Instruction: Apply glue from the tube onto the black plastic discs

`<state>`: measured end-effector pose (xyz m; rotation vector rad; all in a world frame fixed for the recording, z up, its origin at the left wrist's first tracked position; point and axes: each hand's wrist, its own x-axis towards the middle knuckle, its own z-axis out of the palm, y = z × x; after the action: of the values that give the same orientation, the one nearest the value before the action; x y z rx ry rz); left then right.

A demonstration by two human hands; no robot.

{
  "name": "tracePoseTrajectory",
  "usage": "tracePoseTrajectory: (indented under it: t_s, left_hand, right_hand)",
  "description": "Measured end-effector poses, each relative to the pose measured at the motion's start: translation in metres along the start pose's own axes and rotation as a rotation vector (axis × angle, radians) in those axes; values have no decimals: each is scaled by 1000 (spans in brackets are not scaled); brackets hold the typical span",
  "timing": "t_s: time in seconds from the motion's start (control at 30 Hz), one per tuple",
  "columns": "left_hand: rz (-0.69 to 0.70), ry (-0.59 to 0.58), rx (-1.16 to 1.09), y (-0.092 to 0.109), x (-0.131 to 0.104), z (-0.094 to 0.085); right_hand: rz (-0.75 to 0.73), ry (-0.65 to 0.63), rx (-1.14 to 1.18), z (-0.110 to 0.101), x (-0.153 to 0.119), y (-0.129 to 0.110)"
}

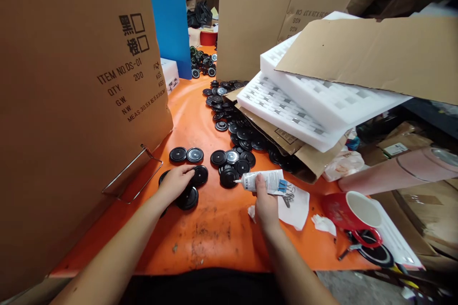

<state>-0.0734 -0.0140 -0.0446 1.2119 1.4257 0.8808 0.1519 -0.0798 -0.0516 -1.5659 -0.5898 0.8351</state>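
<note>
My left hand (178, 182) is over a small group of round black discs at the left, thumb and fingers pinched at the edge of one black disc (200, 176). Another black disc (188, 198) lies just below it, and more are partly covered by the hand. Wrapped in my right hand (266, 205) is a white squeeze tube (263, 180) with a thin nozzle pointing left. A blue binder clip (283, 186) is on the tube's tail end. The nozzle tip is close above a black disc (228, 178); whether they touch I cannot tell.
A long pile of black discs (245, 133) runs back across the orange table (214, 243). White foam trays (286, 109) and cardboard lean at the right. A red mug (352, 212) stands near the front right. A large carton (89, 81) with a wire stand (132, 176) walls the left.
</note>
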Motion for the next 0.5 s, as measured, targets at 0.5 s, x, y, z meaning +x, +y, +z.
tracePoseTrajectory:
  t_s: [0.5]
  left_hand:
    - [533,-172,462,-16,-11,106]
  right_hand:
    - [267,-25,355,1,-3,-12]
